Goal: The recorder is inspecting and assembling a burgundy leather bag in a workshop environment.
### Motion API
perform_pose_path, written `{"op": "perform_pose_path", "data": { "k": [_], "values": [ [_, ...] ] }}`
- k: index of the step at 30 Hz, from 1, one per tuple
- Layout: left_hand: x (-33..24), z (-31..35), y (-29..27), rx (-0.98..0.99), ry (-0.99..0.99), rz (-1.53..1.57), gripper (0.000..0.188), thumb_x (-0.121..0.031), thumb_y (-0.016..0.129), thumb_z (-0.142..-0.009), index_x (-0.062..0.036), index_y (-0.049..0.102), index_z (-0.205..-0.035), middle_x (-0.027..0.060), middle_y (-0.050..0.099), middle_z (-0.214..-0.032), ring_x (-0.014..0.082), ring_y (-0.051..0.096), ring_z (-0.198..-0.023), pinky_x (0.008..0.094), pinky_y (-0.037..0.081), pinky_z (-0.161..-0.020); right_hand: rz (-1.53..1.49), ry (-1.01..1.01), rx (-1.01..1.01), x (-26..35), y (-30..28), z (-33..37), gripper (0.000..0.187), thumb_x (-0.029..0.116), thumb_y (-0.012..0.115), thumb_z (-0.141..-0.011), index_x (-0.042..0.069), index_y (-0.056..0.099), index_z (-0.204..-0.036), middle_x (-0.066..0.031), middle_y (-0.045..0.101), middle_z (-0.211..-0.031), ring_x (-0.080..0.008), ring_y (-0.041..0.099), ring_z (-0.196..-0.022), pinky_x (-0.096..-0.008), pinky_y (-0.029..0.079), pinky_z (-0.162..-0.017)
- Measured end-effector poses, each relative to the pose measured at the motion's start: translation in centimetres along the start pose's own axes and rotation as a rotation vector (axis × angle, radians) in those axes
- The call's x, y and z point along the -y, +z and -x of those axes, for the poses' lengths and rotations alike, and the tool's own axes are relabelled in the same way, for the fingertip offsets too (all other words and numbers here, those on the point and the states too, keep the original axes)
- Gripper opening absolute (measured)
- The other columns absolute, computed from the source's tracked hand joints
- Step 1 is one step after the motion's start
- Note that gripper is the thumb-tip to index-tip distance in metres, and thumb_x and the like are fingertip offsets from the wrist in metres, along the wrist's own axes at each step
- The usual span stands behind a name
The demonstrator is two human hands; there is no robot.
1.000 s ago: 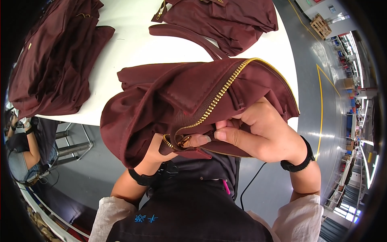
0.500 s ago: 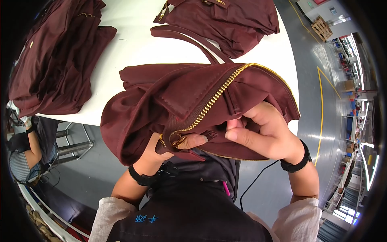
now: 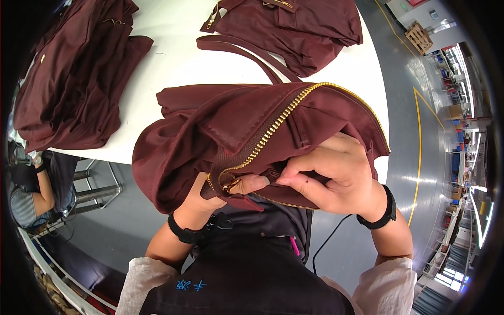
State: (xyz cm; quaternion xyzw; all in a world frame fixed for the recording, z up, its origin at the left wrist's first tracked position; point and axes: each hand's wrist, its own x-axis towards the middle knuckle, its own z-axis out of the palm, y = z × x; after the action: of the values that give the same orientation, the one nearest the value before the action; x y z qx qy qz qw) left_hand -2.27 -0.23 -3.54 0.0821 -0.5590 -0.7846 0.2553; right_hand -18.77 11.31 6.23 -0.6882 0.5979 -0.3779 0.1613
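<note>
one maroon zip bag [image 3: 176,139] is held at the near edge of the white surface [image 3: 157,71]. the left hand [image 3: 199,197] is clamped on its rim beside the gold zip slider [image 3: 231,185], thumb on top, other fingers hidden; this likely keeps the mouth spread. the right hand [image 3: 341,170] is in the opening, thumb and forefinger nearly together; cannot tell whether anything is pinched. blue characters [image 3: 190,284] mark the dark apron [image 3: 247,262]; no bag label is legible.

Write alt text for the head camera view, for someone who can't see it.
A left hand grips an open maroon bag beside its gold zipper; the right hand, fingers bent, is at the opening. Beyond, maroon fabric bundles lie on a white table.
</note>
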Motion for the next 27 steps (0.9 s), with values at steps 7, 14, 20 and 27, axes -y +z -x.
{"op": "perform_pose_path", "data": {
  "k": [7, 14, 20, 27],
  "values": [
    [-0.4, 0.0, 0.4, -0.011, -0.049, 0.138, 0.043, -0.005, 0.073, -0.076, -0.0011, 0.06, -0.117, 0.0073, 0.063, -0.113, 0.017, 0.059, -0.1, 0.0321, 0.049, -0.088, 0.003, 0.003, -0.01, -0.1, 0.2, 0.2, 0.009, 0.005, 0.072, -0.072, 0.009, 0.066, -0.078, -0.0019, 0.062, -0.07, -0.0202, 0.057, -0.062, -0.0308, 0.044, -0.059],
    [-1.0, -0.2, 0.6, -0.003, -0.03, 0.153, 0.045, -0.003, 0.072, -0.076, -0.0011, 0.058, -0.119, 0.0079, 0.062, -0.115, 0.0173, 0.059, -0.101, 0.0324, 0.049, -0.088, 0.029, -0.042, -0.028, -0.2, 0.1, 0.1, 0.009, 0.006, 0.072, -0.072, 0.009, 0.067, -0.079, -0.0029, 0.062, -0.071, -0.0209, 0.058, -0.062, -0.0307, 0.044, -0.059],
    [-0.7, 0.1, 0.6, -0.022, -0.029, 0.194, 0.044, -0.003, 0.071, -0.077, 0.0001, 0.058, -0.119, 0.0084, 0.061, -0.117, 0.0177, 0.059, -0.103, 0.0332, 0.047, -0.091, 0.067, -0.07, -0.004, -0.4, 0.0, 0.3, 0.01, 0.007, 0.072, -0.072, 0.009, 0.067, -0.081, -0.0031, 0.061, -0.072, -0.0218, 0.057, -0.063, -0.0312, 0.044, -0.059],
    [-1.6, -0.2, 1.2, -0.027, -0.047, 0.26, 0.045, -0.003, 0.071, -0.078, 0.0008, 0.057, -0.121, 0.0086, 0.062, -0.117, 0.0182, 0.059, -0.103, 0.0339, 0.047, -0.092, 0.071, -0.147, -0.057, -0.8, 0.3, 0.2, 0.01, 0.005, 0.07, -0.072, 0.008, 0.066, -0.081, -0.003, 0.06, -0.075, -0.0219, 0.057, -0.065, -0.0314, 0.044, -0.059]
  ]
}}
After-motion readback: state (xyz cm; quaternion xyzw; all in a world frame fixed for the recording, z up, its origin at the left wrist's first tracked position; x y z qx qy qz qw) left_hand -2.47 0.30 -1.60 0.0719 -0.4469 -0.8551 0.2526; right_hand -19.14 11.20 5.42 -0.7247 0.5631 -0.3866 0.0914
